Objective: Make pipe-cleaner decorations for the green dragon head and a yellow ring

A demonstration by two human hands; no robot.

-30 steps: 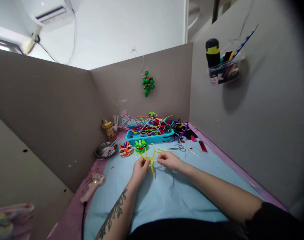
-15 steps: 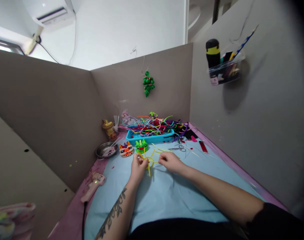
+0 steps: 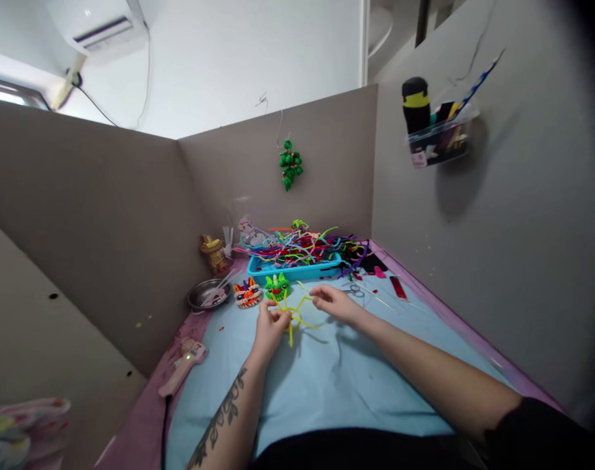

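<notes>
My left hand point(image 3: 272, 321) pinches a yellow pipe cleaner shape point(image 3: 296, 318) near its middle. Several thin arms stick out from the shape's small ring, one pointing down and others up and to the right. My right hand point(image 3: 334, 303) hovers just right of it, fingers slightly apart, with the tips by the end of an upper-right arm. Whether they touch that arm is too small to tell. Behind the hands sit a green pipe cleaner animal head point(image 3: 277, 287) and an orange-and-white one point(image 3: 247, 294). Scissors point(image 3: 356, 291) lie beyond my right hand, partly hidden.
A blue tray point(image 3: 297, 271) heaped with coloured pipe cleaners stands at the back. On the left are a metal bowl point(image 3: 195, 297) and a pink corded tool point(image 3: 183, 369) with a lit green light. Grey partitions point(image 3: 326, 163) enclose the blue-covered table point(image 3: 326, 391).
My right hand has let go of the arm that pointed right and moved slightly up and away, its fingers loosening. My left hand keeps its pinch almost in place.
</notes>
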